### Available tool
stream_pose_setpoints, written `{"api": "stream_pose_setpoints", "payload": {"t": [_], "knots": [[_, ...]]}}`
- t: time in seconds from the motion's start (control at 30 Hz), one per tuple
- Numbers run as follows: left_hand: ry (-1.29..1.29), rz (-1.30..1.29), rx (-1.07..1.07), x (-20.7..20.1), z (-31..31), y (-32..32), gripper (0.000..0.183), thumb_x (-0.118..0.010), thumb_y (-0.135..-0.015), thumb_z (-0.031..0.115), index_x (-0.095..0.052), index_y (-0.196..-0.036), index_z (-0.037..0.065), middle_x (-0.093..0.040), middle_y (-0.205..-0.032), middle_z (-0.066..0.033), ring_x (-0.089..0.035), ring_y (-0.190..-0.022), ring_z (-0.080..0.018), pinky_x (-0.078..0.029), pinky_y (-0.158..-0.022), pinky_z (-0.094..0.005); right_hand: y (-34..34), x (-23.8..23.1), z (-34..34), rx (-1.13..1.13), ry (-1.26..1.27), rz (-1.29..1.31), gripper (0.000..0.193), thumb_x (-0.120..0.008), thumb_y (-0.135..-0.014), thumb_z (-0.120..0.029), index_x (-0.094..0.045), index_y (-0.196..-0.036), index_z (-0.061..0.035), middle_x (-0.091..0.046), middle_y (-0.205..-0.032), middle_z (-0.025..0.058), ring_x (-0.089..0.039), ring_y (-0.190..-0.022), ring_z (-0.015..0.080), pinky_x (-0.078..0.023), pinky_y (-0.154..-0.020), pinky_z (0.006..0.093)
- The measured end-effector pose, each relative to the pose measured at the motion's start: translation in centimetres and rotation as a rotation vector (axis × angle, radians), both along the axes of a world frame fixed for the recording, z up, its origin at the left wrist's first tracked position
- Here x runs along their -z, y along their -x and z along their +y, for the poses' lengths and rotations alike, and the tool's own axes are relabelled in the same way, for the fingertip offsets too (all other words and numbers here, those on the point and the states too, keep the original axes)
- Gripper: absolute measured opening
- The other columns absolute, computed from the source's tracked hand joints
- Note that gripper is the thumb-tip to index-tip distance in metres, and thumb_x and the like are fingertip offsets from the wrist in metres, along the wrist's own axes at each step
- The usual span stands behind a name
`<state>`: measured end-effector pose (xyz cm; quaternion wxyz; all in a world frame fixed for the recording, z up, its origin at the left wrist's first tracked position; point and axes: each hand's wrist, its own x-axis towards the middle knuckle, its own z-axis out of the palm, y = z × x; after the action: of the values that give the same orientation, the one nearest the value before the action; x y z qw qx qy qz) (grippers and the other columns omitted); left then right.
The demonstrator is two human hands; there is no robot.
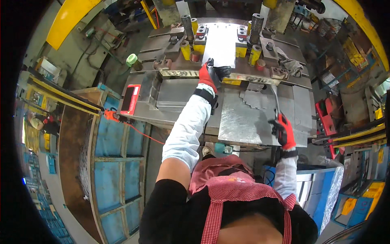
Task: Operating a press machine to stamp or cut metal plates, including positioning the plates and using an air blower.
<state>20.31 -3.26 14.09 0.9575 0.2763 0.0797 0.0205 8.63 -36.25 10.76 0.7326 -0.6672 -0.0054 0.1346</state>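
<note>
A bright, flat metal sheet (219, 42) lies between the posts of the press die. My left hand (214, 75), in a red and black glove, is at its near edge, with the fingers closed about that edge; the glove partly hides the grip. My right hand (283, 131), gloved alike, is closed around a thin, slightly curved metal rod (277, 99). The rod's far tip reaches the die's lettered front bar (254, 78). Below my right hand and to its left lie flat grey metal sheets (241, 118) on the press table.
Guide posts (256, 28) and yellow blocks (185, 50) flank the sheet. A grey metal block (178, 91) and a red-framed dark panel (129, 99) are on the left. A rag (290, 63) lies far right. Striped guard bars (65, 93) and a blue rack (109, 162) stand left.
</note>
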Motion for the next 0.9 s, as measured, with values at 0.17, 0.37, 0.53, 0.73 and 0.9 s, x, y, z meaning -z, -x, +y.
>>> {"api": "stream_pose_setpoints", "payload": {"t": [0.17,0.37,0.53,0.73,0.9], "knots": [[-0.06,0.009,-0.048,-0.1,-0.3,-0.6,0.035,-0.043,-0.087,0.027,-0.046,-0.112,0.001,-0.061,-0.09,-0.0164,-0.062,-0.069,-0.0297,-0.055,-0.059,-0.0366,2.3,8.6,-5.2,0.235,-0.014,0.126,0.018,-0.054,-0.08,-0.018,-0.048,-0.095,-0.0107,-0.055,-0.071,0.0039,-0.042,-0.046,0.0088,-0.036,-0.043,0.0224],[-0.092,0.007,-0.082,-0.1,0.0,-0.5,0.033,-0.043,-0.087,0.024,-0.047,-0.113,0.003,-0.059,-0.097,-0.0147,-0.062,-0.077,-0.028,-0.054,-0.064,-0.0369,2.4,10.0,-5.0,0.154,-0.297,0.254,0.019,-0.053,-0.079,-0.008,-0.045,-0.095,-0.0071,-0.052,-0.068,0.0059,-0.051,-0.054,0.0169,-0.043,-0.049,0.0293],[-0.103,0.031,-0.138,-0.8,-0.5,0.0,0.035,-0.04,-0.088,0.029,-0.046,-0.108,0.001,-0.059,-0.089,-0.0222,-0.061,-0.07,-0.0337,-0.053,-0.065,-0.0423,2.0,10.5,-5.3,0.24,-0.206,0.322,0.043,-0.053,-0.076,-0.003,-0.035,-0.115,-0.0038,-0.055,-0.07,0.0104,-0.052,-0.051,0.0183,-0.044,-0.048,0.0301],[-0.035,-0.011,-0.14,0.3,-0.2,-1.2,0.034,-0.044,-0.086,0.027,-0.049,-0.107,0.0,-0.061,-0.091,-0.017,-0.062,-0.07,-0.0309,-0.054,-0.064,-0.04,1.5,12.4,-6.1,0.15,-0.248,0.288,0.023,-0.053,-0.075,-0.004,-0.042,-0.095,-0.0046,-0.051,-0.062,0.007,-0.049,-0.047,0.0163,-0.041,-0.044,0.0289],[-0.107,-0.014,-0.123,1.6,1.0,-1.9,0.033,-0.045,-0.086,0.025,-0.048,-0.109,0.001,-0.061,-0.091,-0.0165,-0.062,-0.07,-0.0307,-0.054,-0.063,-0.0408,1.8,10.8,-5.3,0.168,-0.25,0.286,0.017,-0.053,-0.074,-0.005,-0.042,-0.086,-0.006,-0.046,-0.057,0.0053,-0.044,-0.044,0.0151,-0.035,-0.041,0.0278]]}}
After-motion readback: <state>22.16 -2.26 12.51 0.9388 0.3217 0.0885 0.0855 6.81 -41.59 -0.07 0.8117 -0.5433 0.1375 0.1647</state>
